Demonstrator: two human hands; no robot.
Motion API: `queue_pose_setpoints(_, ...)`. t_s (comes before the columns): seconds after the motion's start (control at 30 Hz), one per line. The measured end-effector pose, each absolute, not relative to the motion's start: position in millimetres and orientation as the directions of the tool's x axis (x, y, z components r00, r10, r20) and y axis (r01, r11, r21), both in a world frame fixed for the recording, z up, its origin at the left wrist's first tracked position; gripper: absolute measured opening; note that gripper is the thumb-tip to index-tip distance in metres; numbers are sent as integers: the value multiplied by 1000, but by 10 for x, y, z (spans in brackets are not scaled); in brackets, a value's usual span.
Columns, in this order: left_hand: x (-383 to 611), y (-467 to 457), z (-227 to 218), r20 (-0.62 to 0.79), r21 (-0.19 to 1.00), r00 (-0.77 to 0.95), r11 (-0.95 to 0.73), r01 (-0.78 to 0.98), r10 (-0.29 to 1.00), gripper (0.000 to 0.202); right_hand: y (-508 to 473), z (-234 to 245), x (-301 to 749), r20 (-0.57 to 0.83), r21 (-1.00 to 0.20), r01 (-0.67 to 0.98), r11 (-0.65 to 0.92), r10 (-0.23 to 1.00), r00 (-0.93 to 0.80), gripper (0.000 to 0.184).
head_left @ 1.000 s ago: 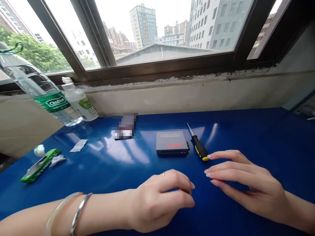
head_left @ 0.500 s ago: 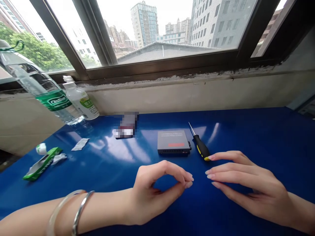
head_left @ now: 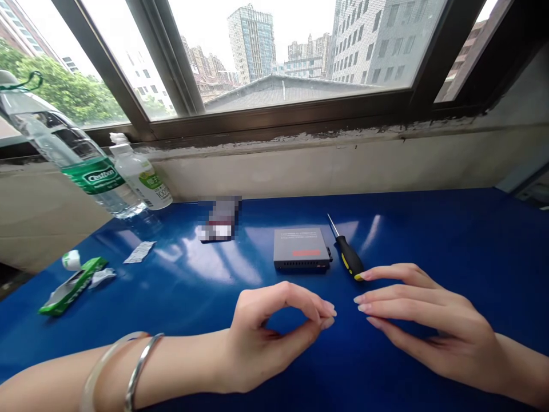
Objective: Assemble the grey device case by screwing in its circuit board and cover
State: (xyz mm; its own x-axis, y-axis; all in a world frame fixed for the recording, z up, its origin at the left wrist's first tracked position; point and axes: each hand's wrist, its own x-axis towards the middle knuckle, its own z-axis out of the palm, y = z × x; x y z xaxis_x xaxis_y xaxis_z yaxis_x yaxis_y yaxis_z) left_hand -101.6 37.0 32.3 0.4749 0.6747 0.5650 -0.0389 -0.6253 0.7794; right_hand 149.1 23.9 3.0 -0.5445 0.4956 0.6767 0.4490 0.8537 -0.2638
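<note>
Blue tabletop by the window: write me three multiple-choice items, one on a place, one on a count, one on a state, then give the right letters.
1. Which thing lies closest to the fingertips of the right hand?
A) the green gum pack
B) the clear water bottle
C) the black-and-yellow screwdriver

2. How many bangles show on the left forearm?
A) one
B) two
C) three

3. What is the left hand doing?
A) curled into an empty ring
B) resting on the grey box
C) holding the screwdriver

1: C, the right index fingertip reaches the end of the screwdriver's handle.
2: B, a silver bangle and a paler one sit side by side.
3: A, thumb and fingers curve round a gap with the blue tabletop showing through.
</note>
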Motion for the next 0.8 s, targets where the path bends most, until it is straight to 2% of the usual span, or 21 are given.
queue_pose_setpoints(0.8, -1021, 383, 329, 595, 759, 481, -647, -72, 644, 23, 238, 29, 1504, 673, -258, 469, 845, 506, -540, 28)
